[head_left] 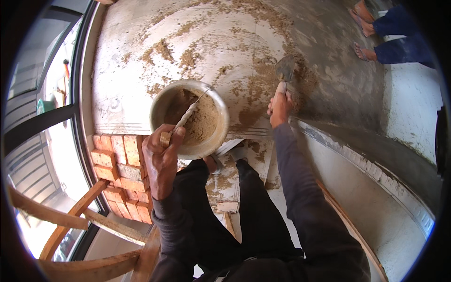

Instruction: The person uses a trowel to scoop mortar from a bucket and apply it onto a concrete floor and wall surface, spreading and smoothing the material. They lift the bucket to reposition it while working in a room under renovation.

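My left hand (162, 157) is closed around the handle (190, 113) of a pale round bucket (224, 113). Its grip looks wrapped in something whitish and twisted. Sandy brown mortar (206, 121) lies in the bucket, partly hidden by my hand and the handle. Out to the right, my right hand (280, 109) grips a pointing trowel (285, 66) by its light handle. The grey blade points away from me, over the edge between the smeared pale surface and the darker grey mortar layer. Whether the blade touches the surface I cannot tell.
Stacked orange bricks (132, 150) stand at left, by a dark-framed glass door (77, 117). A wooden frame (108, 265) fills the lower left. At the far right are another person's feet (366, 52). Loose mortar crumbs (162, 49) dot the pale surface. A metal-edged ledge (371, 164) curves along the right.
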Demonstrator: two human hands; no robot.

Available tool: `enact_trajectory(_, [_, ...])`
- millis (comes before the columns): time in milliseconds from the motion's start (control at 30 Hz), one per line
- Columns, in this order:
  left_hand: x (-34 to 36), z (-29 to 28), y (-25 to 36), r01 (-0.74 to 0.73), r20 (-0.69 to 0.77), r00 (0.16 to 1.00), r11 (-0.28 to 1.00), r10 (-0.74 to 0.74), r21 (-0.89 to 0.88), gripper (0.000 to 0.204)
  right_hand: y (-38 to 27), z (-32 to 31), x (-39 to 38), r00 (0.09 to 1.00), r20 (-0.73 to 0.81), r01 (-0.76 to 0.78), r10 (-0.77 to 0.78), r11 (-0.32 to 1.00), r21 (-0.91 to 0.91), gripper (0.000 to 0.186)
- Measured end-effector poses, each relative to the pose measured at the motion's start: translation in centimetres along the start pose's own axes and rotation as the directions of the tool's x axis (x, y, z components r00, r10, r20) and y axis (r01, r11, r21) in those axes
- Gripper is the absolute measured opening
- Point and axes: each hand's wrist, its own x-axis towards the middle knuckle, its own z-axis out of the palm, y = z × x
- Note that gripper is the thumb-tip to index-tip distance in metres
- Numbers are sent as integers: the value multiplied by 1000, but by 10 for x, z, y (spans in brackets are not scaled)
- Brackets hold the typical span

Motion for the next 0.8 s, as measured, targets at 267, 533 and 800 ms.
enact_trajectory(267, [14, 14, 20, 172, 69, 985, 955, -159, -240, 27, 14, -42, -89, 968, 210, 143, -136, 990, -17, 36])
enact_trajectory(533, [85, 17, -77, 1, -485, 852, 925, 198, 379, 31, 0, -74, -130, 901, 363, 294, -237, 950, -109, 48])
enact_trajectory(800, [91, 21, -159, 357, -33, 923, 885, -383, -298, 26, -23, -80, -141, 773, 566, 544, -286, 757, -361, 51])
